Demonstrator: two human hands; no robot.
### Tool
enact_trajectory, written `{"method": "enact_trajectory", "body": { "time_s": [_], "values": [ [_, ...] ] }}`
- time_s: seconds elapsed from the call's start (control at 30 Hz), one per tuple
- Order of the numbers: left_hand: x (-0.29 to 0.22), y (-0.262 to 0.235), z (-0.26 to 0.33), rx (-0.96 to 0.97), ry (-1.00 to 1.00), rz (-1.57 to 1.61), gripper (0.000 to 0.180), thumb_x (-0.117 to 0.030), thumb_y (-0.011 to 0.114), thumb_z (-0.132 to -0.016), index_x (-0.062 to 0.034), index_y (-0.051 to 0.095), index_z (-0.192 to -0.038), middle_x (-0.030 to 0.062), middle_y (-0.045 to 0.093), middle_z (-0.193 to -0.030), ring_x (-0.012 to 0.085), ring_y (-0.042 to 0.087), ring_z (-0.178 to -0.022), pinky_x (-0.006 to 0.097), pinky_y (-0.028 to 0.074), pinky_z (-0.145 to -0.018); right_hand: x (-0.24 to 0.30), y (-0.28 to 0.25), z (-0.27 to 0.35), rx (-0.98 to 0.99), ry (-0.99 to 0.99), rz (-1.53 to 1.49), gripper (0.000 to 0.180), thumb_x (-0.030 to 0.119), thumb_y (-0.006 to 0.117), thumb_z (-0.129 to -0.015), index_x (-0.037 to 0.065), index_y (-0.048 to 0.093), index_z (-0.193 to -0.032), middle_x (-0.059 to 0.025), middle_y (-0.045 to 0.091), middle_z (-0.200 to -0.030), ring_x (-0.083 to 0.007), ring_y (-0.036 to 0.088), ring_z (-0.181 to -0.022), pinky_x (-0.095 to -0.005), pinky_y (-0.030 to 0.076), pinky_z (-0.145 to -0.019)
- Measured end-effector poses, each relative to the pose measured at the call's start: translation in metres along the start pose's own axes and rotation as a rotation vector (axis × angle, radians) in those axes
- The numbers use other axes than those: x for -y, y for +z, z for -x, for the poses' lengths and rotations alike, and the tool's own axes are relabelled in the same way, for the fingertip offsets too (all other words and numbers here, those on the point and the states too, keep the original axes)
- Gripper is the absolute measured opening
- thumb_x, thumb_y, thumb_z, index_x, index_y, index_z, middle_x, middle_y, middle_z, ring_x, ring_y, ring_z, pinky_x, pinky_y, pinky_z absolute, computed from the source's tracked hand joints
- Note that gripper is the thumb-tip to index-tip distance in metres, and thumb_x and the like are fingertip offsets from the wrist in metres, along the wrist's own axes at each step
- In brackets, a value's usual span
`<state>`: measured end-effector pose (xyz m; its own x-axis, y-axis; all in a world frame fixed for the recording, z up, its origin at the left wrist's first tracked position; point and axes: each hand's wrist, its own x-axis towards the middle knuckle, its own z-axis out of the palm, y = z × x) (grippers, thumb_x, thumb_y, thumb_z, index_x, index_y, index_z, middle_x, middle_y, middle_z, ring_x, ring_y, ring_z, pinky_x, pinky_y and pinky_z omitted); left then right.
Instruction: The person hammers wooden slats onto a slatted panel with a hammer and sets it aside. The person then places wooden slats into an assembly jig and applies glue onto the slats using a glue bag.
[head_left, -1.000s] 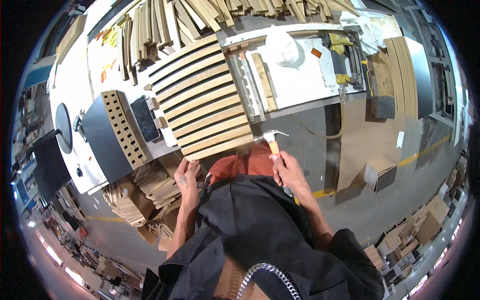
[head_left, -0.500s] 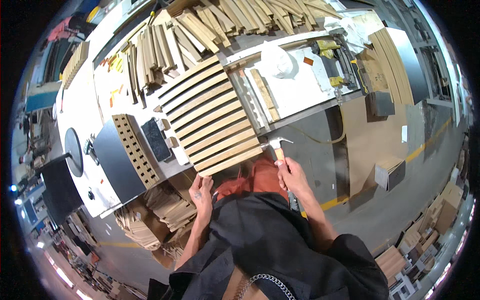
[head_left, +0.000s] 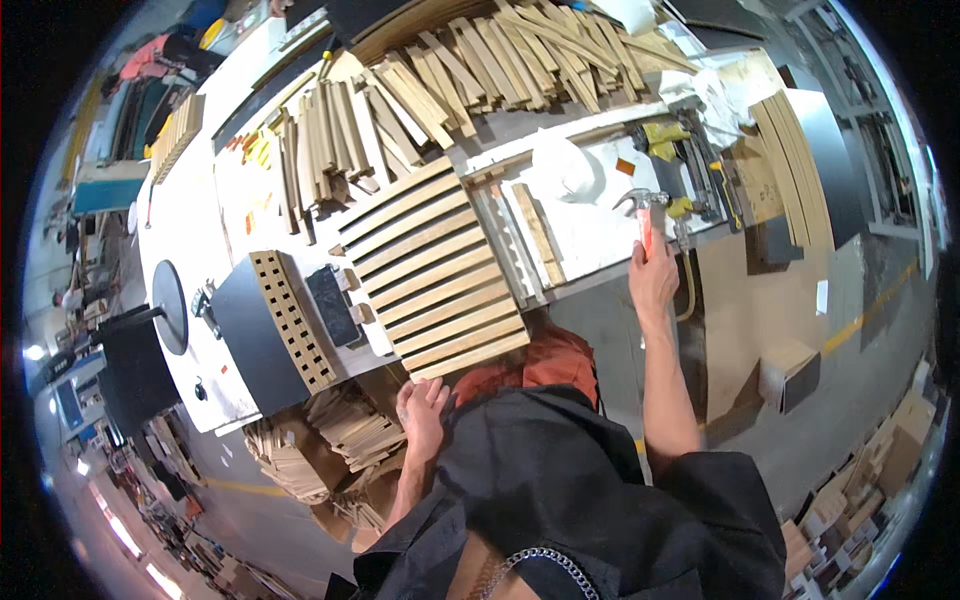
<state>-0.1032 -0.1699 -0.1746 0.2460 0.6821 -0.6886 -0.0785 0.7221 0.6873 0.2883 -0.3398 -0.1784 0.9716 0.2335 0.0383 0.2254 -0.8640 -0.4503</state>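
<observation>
A claw hammer (head_left: 645, 212) with a red handle is gripped in my right hand (head_left: 653, 278), which is closed round the handle. Its metal head is raised over the right side of the workbench, away from the slatted wooden panel (head_left: 440, 270). That panel lies on the bench in front of me, its parallel slats spaced by dark gaps. At its near left corner, my left hand (head_left: 424, 408) rests fingertips against the front slat (head_left: 466, 352), fingers extended and not wrapped round it.
Loose wooden strips (head_left: 345, 130) are heaped along the far side. A white bag (head_left: 563, 165) and yellow-and-black power tools (head_left: 672, 150) lie to the right. A dark board (head_left: 255, 320) and black tray (head_left: 333, 308) lie left. Cut wood fills cardboard boxes (head_left: 350, 435) below.
My right hand has lifted the hammer up and to the right, away from the panel's near right corner. My left hand has slid slightly right along the front slat, its fingers straighter.
</observation>
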Motion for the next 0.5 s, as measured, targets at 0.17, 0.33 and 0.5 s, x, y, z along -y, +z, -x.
{"method": "enact_trajectory", "body": {
  "time_s": [0.17, 0.33, 0.5],
  "values": [
    [0.043, -0.021, -0.023, 0.185, -0.159, 0.183, 0.033, -0.021, 0.038, -0.101, 0.005, 0.043, -0.121, 0.0233, 0.047, -0.132, 0.0392, 0.046, -0.125, 0.053, 0.042, -0.104, 0.072, 0.026, -0.011, -0.12, -0.371, -0.069, 0.029, 0.01, 0.064, -0.085, 0.001, 0.061, -0.111, -0.0161, 0.056, -0.111, -0.0323, 0.055, -0.107, -0.0441, 0.045, -0.09],
    [0.018, 0.084, -0.001, -0.002, -0.451, 0.348, 0.037, -0.025, 0.038, -0.101, 0.0056, 0.048, -0.119, 0.021, 0.056, -0.117, 0.0394, 0.05, -0.12, 0.054, 0.045, -0.102, 0.209, 0.089, -0.03, 0.205, -0.74, -0.48, 0.027, 0.015, 0.058, -0.088, 0.001, 0.06, -0.111, -0.0169, 0.06, -0.113, -0.0349, 0.055, -0.108, -0.0444, 0.044, -0.094],
    [0.049, 0.074, -0.015, -0.075, -0.331, 0.591, 0.032, -0.008, 0.048, -0.094, 0.0026, 0.044, -0.124, 0.0169, 0.057, -0.114, 0.0358, 0.058, -0.111, 0.052, 0.051, -0.095, 0.295, 0.145, -0.058, 0.494, -1.098, -0.113, 0.034, 0.029, 0.057, -0.088, 0.003, 0.064, -0.108, -0.0171, 0.062, -0.112, -0.0373, 0.053, -0.109, -0.0457, 0.041, -0.097]
  ]
}}
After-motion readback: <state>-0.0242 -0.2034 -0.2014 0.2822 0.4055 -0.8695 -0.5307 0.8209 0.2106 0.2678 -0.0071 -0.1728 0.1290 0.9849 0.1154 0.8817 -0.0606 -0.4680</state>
